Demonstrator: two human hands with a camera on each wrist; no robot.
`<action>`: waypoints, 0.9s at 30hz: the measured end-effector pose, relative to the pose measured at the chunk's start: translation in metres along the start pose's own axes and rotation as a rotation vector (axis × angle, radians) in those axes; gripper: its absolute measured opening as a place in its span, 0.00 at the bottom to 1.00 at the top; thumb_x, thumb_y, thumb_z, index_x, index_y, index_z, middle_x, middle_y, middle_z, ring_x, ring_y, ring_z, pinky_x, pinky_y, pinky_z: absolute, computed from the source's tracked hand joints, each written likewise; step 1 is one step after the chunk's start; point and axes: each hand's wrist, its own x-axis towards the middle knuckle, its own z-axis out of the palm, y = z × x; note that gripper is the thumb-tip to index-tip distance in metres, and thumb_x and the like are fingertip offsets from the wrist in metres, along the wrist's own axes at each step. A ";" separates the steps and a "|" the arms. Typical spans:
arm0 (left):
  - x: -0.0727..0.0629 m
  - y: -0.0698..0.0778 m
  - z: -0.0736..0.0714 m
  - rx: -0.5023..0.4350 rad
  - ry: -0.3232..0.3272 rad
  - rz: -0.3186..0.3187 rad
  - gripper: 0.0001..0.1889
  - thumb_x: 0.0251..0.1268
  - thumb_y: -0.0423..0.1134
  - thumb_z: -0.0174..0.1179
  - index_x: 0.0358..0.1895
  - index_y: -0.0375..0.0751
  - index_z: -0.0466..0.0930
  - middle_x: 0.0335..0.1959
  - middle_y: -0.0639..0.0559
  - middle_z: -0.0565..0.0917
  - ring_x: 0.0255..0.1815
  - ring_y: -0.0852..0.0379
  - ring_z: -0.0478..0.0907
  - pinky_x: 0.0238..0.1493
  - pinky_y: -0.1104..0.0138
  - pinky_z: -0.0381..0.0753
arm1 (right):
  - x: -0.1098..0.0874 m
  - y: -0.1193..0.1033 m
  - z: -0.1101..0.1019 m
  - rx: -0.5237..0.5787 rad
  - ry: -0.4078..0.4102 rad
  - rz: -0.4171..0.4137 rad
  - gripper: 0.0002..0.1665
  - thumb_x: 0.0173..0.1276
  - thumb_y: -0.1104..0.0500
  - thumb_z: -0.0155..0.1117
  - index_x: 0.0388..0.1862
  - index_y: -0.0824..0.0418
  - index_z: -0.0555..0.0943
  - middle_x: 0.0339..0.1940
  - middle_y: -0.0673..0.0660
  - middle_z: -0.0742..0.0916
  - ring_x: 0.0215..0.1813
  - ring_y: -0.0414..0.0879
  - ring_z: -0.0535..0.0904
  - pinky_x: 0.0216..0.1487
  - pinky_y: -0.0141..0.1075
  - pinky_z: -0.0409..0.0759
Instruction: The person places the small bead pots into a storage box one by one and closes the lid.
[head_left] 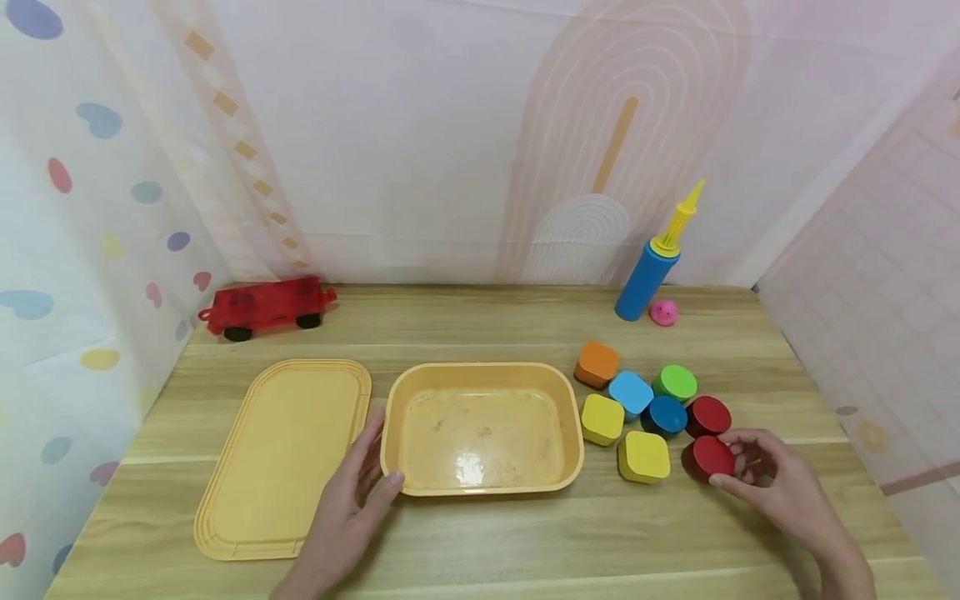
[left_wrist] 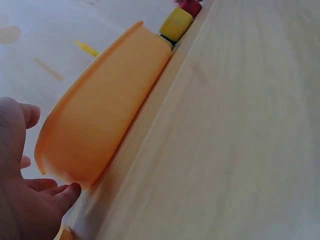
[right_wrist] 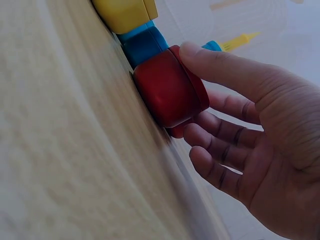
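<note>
My right hand (head_left: 780, 483) is at the nearer small red round box (head_left: 713, 457), with the thumb on one side and fingers on the other. In the right wrist view, the thumb touches the upper edge of this red box (right_wrist: 167, 90), which shows a seam like a lid's. Another red box (head_left: 709, 415) sits just behind it. At the left end of a yellow-orange rectangular tub (head_left: 480, 492) is my left hand (head_left: 348, 508), fingers along its outer wall and thumb near the front corner. The left wrist view shows those fingers loosely spread beside the tub (left_wrist: 105, 105).
A flat yellow lid (head_left: 288, 450) lies left of the tub. Right of the tub cluster yellow boxes (head_left: 644, 457), a dark blue box (head_left: 664, 415), light blue, green and orange ones. Behind stand a blue-and-yellow pump (head_left: 647, 279), a pink toy (head_left: 663, 312) and a red toy wagon (head_left: 266, 307).
</note>
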 end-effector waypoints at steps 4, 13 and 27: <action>-0.001 -0.003 0.001 -0.004 -0.010 0.001 0.42 0.83 0.26 0.61 0.92 0.46 0.53 0.90 0.36 0.59 0.83 0.68 0.65 0.75 0.79 0.69 | -0.001 0.002 0.001 0.001 -0.010 0.014 0.33 0.59 0.70 0.88 0.62 0.69 0.84 0.44 0.52 0.85 0.37 0.40 0.79 0.37 0.26 0.83; -0.001 -0.001 0.001 0.001 -0.007 0.008 0.41 0.83 0.26 0.61 0.91 0.47 0.56 0.89 0.33 0.58 0.82 0.68 0.64 0.74 0.80 0.69 | -0.001 0.003 0.001 0.037 -0.050 -0.013 0.34 0.58 0.71 0.88 0.63 0.66 0.84 0.45 0.47 0.86 0.39 0.41 0.80 0.38 0.28 0.84; -0.001 -0.004 0.002 0.012 -0.053 0.003 0.37 0.87 0.28 0.56 0.91 0.40 0.53 0.90 0.33 0.56 0.86 0.46 0.58 0.77 0.79 0.63 | -0.002 0.004 0.000 0.096 -0.053 -0.086 0.33 0.58 0.72 0.88 0.62 0.67 0.86 0.50 0.38 0.86 0.41 0.38 0.82 0.41 0.24 0.85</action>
